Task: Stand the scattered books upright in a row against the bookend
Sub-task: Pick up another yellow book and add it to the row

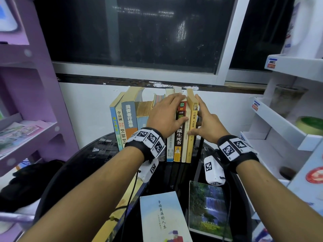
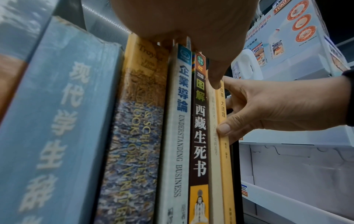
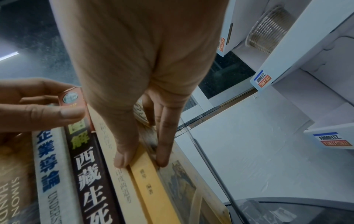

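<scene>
Several books stand upright in a row at the back of a black round table. My left hand grips the top of the dark-spined book, thumb on its spine and fingers over its top edge. My right hand pinches the yellow book at the row's right end, thumb by the spine and fingers flat on the cover. A thin dark upright bookend stands just right of it. A pale book and a waterfall-cover book lie flat at the front.
A purple shelf unit stands at the left and white shelves with jars at the right. A white wall and a dark window are behind the row. Another book lies flat under my left forearm.
</scene>
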Action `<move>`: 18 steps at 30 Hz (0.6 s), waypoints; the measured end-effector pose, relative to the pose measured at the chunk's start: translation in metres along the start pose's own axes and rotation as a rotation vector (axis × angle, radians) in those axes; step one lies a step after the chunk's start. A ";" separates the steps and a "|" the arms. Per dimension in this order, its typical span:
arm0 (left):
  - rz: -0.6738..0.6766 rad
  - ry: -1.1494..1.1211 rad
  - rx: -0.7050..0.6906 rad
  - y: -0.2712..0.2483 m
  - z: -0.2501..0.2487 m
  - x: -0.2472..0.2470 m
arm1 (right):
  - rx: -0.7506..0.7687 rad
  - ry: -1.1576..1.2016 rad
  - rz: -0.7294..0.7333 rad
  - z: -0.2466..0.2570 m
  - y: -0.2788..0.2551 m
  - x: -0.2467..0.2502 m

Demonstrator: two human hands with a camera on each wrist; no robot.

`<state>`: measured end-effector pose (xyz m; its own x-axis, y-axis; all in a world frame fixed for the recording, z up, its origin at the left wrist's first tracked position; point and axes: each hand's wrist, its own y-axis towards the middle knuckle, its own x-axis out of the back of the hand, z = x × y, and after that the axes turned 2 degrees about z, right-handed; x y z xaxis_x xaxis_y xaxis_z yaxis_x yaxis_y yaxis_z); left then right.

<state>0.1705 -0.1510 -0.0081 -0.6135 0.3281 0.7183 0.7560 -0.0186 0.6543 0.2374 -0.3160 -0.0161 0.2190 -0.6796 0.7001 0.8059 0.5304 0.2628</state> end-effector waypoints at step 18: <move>0.023 -0.117 -0.017 -0.068 0.006 0.020 | -0.067 0.007 -0.058 0.029 -0.052 -0.002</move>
<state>0.1077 -0.1378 -0.0395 -0.5643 0.4353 0.7015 0.7653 -0.0428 0.6422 0.1788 -0.3279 -0.0117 0.1746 -0.7117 0.6805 0.8523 0.4554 0.2575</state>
